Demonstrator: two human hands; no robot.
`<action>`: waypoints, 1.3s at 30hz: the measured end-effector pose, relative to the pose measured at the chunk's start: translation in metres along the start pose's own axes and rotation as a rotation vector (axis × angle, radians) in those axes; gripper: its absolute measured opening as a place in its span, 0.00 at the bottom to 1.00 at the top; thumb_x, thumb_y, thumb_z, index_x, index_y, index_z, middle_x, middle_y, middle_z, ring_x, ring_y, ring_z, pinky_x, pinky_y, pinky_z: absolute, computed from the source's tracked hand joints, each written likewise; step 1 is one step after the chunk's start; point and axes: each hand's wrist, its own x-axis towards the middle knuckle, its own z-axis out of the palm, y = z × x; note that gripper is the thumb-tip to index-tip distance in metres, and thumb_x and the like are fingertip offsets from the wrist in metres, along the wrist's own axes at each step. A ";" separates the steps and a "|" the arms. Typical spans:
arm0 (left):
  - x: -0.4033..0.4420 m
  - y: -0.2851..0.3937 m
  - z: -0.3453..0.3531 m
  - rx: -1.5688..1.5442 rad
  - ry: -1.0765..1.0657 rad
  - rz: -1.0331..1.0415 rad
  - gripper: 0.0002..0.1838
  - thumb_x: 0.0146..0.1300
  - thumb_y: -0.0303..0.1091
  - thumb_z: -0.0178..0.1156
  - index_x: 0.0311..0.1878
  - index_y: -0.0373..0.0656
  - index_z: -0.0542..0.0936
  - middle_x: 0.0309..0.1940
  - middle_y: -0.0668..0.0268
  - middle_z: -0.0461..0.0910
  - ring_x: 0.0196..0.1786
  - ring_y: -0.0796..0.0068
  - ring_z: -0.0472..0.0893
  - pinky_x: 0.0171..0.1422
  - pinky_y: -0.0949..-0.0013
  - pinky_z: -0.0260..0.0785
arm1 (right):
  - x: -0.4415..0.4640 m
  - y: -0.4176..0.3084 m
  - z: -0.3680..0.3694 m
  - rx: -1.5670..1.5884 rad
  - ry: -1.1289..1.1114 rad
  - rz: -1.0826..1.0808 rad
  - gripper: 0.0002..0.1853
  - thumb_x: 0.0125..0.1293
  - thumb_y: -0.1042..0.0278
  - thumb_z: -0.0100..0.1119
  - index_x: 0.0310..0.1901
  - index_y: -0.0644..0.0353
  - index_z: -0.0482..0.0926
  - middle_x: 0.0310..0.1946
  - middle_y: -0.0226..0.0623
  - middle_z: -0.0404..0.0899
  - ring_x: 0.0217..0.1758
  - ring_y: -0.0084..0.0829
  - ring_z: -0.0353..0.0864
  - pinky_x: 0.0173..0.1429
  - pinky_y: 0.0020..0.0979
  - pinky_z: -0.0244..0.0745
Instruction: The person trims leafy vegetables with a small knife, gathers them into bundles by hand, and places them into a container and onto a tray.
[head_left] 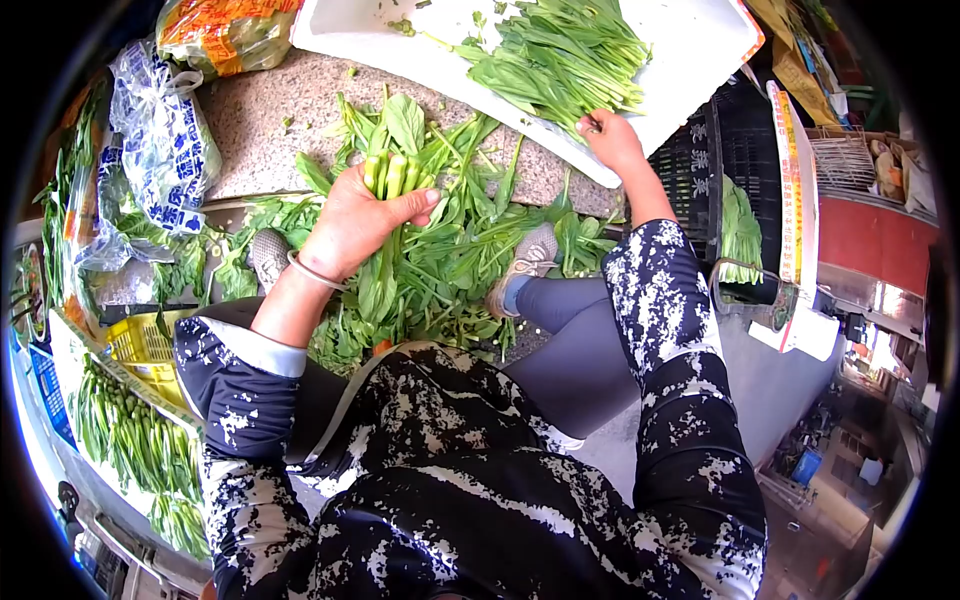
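My left hand (360, 220) is wrapped round a small bunch of leafy greens (397, 175). Their thick cut stem ends point up and away from me, and leaves hang below the palm. At the upper right, my right hand (612, 138) has its fingers closed at the stem ends of a pile of leafy greens (565, 60). That pile lies in a white foam tray (345, 30). Loose leaves and stems (450, 240) are heaped between my feet, below my left hand.
A stone ledge (255, 125) runs under the tray. Plastic bags (165, 140) stand at the left, near a yellow basket (140, 345) and a box of bundled greens (130, 430). On the right is a black crate (690, 170) with more greens (740, 225).
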 end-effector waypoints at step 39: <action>-0.006 0.007 0.006 0.070 0.112 0.229 0.18 0.45 0.26 0.70 0.42 0.39 0.78 0.30 0.72 0.79 0.33 0.86 0.76 0.38 0.79 0.70 | -0.126 -0.187 -0.028 0.749 -0.121 -0.347 0.10 0.55 0.67 0.64 0.38 0.61 0.81 0.30 0.29 0.80 0.25 0.13 0.69 0.28 0.18 0.63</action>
